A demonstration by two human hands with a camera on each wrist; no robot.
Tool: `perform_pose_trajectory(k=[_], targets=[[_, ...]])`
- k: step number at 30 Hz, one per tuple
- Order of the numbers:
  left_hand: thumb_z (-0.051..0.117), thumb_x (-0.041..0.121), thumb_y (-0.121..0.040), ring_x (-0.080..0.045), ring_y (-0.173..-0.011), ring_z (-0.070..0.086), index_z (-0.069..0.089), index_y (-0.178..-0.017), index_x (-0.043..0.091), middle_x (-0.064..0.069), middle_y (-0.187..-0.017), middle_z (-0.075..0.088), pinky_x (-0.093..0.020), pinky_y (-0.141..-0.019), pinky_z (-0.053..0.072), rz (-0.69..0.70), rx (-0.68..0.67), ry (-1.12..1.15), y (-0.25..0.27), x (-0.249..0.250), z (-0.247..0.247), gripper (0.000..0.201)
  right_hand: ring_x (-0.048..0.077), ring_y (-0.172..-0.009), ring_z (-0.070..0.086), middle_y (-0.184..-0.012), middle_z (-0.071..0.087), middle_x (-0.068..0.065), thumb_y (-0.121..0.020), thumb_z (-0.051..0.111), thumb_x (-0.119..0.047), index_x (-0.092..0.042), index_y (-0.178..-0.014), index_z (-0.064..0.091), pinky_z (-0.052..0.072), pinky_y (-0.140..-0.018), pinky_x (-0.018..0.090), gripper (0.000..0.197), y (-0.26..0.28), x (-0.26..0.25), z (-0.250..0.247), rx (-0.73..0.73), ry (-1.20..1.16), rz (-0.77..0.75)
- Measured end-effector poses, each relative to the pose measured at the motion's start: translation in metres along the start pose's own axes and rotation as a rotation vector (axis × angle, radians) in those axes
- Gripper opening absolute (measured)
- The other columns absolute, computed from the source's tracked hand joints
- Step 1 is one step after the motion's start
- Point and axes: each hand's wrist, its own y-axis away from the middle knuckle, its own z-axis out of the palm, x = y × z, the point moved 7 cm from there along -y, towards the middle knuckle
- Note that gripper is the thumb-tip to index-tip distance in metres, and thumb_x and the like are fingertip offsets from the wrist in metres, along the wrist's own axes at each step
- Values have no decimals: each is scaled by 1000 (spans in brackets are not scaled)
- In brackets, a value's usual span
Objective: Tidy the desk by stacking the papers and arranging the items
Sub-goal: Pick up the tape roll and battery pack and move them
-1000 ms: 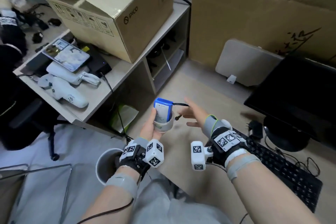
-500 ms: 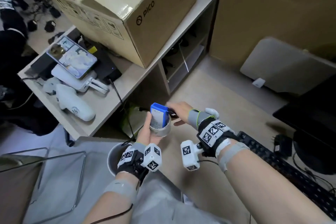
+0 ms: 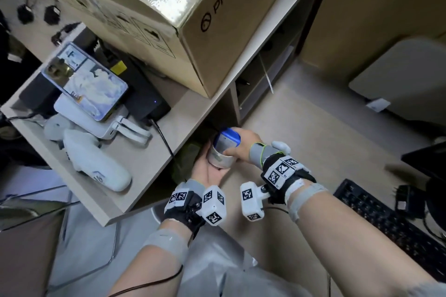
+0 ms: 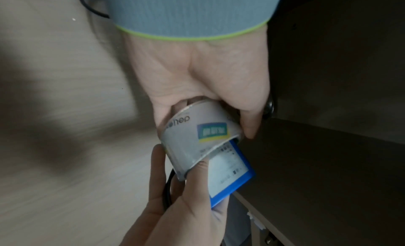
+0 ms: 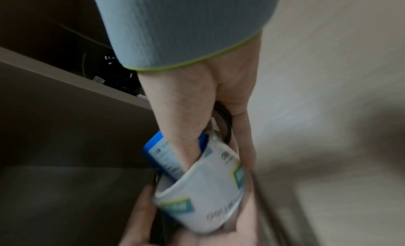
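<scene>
— Nearest my lap, what do you have?

— My left hand [image 3: 209, 171] lies palm up over the floor, cupping a grey tape roll [image 3: 220, 159] from below, fingers curled round its wall. A blue battery pack [image 3: 228, 141] stands tilted inside the roll's hole, its top poking out.

— And your other grip?

— My right hand [image 3: 243, 146] comes over from the right: the thumb presses the roll's near side and the fingers wrap over the pack's top. From the wrist views a black cable [image 4: 167, 189] loops beside the roll; I cannot tell where it ends.

— Where is all that against the counter?

— Just off the near right edge of the low counter [image 3: 154, 157], in front of its dark open shelf.

— What lies on it?

— By the near edge, a white controller [image 3: 96, 164]. Behind it, a phone [image 3: 84, 82] resting on a white device, over a black box whose small light glows. Further back, a cardboard box [image 3: 183, 14] marked PICO fills the far end.

— To your right?

— A black keyboard [image 3: 391, 229] lies on the floor, well apart from my hands.
</scene>
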Motion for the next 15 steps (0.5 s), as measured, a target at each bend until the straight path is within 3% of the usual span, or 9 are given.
perform_pose_trajectory(k=[2,5,8,10,12,15], targets=[[60,37,-93,-33,-124,58,57,-133,11,-16,-131,63,-54,-108,40,-4,29,17,-4,-2,-9,49,24,-92,65,-97,66,-2,-70,79,-27,-30,-117,63,54,-80,29,50,-5,1,3,37,57,24],[57,32,-95,-31,-118,58,57,-128,18,-12,-124,64,-54,-109,38,61,126,-22,-8,6,-26,36,32,-97,63,-104,68,9,-76,71,-22,-19,-113,60,50,-80,32,38,-12,-3,4,100,114,54],[51,28,-98,-28,-110,61,53,-136,20,-15,-137,57,-44,-102,43,106,176,-67,-7,8,-40,38,38,-107,61,-114,65,18,-84,64,-17,-7,-118,57,50,-88,37,36,-24,-12,4,140,115,73],[47,24,-101,-28,-108,61,53,-137,18,-17,-140,55,-43,-96,45,126,193,-89,-6,7,-46,37,38,-114,59,-121,63,20,-89,60,-12,-1,-121,58,49,-94,39,34,-30,-19,3,146,119,94],[45,22,-102,-25,-102,64,50,-140,12,-16,-142,54,-40,-95,47,147,197,-118,-5,9,-52,39,33,-119,57,-129,60,18,-92,56,-13,-2,-126,58,47,-96,35,36,-40,-27,12,105,95,50],[47,20,-102,-25,-101,64,53,-135,12,-14,-143,53,-47,-106,43,160,202,-138,-4,10,-58,34,29,-123,55,-136,56,15,-95,55,-15,-5,-134,54,43,-88,24,40,-43,-33,21,10,60,14]])
